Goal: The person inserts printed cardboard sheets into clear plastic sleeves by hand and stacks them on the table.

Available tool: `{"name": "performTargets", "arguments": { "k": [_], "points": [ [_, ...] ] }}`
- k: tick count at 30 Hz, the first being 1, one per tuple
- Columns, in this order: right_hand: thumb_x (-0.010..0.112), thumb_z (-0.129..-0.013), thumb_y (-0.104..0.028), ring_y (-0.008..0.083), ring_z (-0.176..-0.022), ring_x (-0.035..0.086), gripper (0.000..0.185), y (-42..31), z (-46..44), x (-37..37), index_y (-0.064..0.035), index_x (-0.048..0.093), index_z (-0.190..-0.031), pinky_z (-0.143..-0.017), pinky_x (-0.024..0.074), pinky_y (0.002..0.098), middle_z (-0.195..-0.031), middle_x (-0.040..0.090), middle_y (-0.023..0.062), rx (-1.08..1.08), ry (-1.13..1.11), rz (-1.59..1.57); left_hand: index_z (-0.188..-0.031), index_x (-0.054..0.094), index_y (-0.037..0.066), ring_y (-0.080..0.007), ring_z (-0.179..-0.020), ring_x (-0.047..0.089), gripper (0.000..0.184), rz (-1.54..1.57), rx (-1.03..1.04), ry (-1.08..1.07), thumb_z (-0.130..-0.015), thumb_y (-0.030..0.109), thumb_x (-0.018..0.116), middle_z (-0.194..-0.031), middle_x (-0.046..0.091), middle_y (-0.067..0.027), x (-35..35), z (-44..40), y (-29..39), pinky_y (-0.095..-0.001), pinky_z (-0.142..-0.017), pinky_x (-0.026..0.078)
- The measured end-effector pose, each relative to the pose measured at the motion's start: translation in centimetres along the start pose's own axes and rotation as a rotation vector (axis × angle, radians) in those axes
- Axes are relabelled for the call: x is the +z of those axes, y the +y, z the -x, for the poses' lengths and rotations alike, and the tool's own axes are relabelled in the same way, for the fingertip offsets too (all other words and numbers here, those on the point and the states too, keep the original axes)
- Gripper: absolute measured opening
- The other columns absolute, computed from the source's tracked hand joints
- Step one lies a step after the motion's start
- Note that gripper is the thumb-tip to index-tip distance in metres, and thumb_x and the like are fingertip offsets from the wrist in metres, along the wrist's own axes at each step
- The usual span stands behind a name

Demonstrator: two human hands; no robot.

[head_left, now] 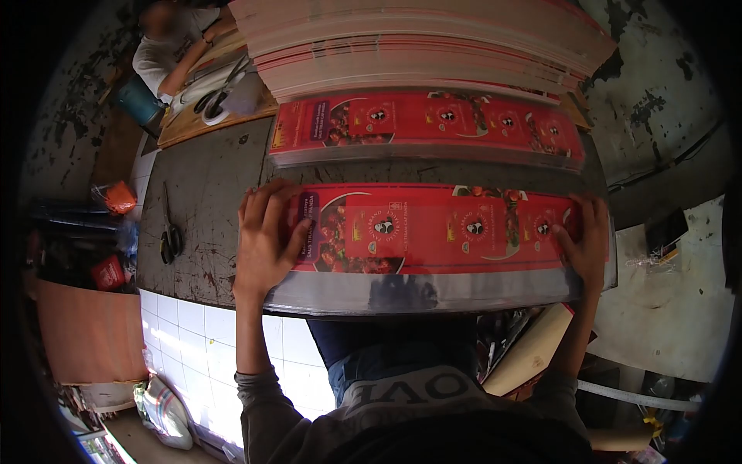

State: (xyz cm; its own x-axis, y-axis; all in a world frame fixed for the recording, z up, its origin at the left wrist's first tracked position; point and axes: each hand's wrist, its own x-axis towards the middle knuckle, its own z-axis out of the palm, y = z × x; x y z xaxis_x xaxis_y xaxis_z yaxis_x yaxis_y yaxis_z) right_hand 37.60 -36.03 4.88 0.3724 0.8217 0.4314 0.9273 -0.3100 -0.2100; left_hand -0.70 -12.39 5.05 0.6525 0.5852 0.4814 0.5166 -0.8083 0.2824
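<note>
Head view: left hand (265, 236) at nine o'clock and right hand (585, 241) at three clasp the red stack (423, 240), best squared with even pressure.

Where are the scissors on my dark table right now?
In the head view, the scissors lie near the left edge of the dark table, to the left of your left hand.

A scarred worktable (205, 205), scissors (169, 230) and stacked printed sheets (425, 228) mark a workshop.
</note>
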Motion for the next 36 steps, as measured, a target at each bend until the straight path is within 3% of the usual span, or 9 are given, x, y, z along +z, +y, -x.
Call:
{"name": "performTargets", "arguments": {
  "k": [12, 20, 30, 36],
  "points": [
    [0.073, -0.062, -0.03, 0.0313, -0.093, 0.046, 0.055, -0.1, -0.19, -0.02, -0.0038, 0.053, -0.106, -0.08, 0.0366, 0.04, -0.098, 0.047, 0.0134, -0.023, 0.034, -0.026, -0.106, 0.054, 0.005, -0.033, -0.099, 0.052, 0.033, 0.019, -0.025, 0.005, -0.075, 0.014, 0.064, -0.109, 0.054, -0.0137, 0.09, 0.02, 0.02, -0.0479, -0.096, 0.031],
    [0.074, -0.061, -0.027, 0.0296, -0.089, 0.045, 0.052, -0.49, -0.14, -0.2, -0.003, 0.054, -0.102, -0.078, 0.0373, 0.038, -0.093, 0.046, 0.0125, -0.004, 0.044, -0.033, -0.106, 0.055, 0.006, -0.0308, -0.1, 0.05, 0.034, 0.042, -0.078, 0.0, -0.074, 0.011, 0.064, -0.106, 0.053, -0.0122, -0.08, -0.04, 0.52, -0.0409, -0.089, 0.037],
    [0.075, -0.06, -0.028, 0.0296, -0.087, 0.045, 0.052, -0.49, -0.12, -0.18, -0.0027, 0.055, -0.1, -0.076, 0.0371, 0.0378, -0.09, 0.045, 0.0126, 0.012, 0.044, -0.04, -0.106, 0.056, 0.006, -0.0313, -0.099, 0.049, 0.033, 0.03, -0.075, -0.008, -0.074, 0.011, 0.064, -0.104, 0.051, -0.0126, -0.12, -0.09, 0.56, -0.0418, -0.088, 0.037],
    [0.075, -0.061, -0.031, 0.0313, -0.086, 0.045, 0.051, -0.73, -0.12, -0.28, -0.0022, 0.055, -0.098, -0.075, 0.0374, 0.0391, -0.089, 0.045, 0.0138, 0.025, 0.046, -0.026, -0.105, 0.056, 0.007, -0.0298, -0.091, 0.049, 0.033, -0.026, -0.069, 0.025, -0.074, 0.011, 0.064, -0.095, 0.051, -0.012, -0.11, -0.14, 0.63, -0.0414, -0.083, 0.037]
  ]
}}
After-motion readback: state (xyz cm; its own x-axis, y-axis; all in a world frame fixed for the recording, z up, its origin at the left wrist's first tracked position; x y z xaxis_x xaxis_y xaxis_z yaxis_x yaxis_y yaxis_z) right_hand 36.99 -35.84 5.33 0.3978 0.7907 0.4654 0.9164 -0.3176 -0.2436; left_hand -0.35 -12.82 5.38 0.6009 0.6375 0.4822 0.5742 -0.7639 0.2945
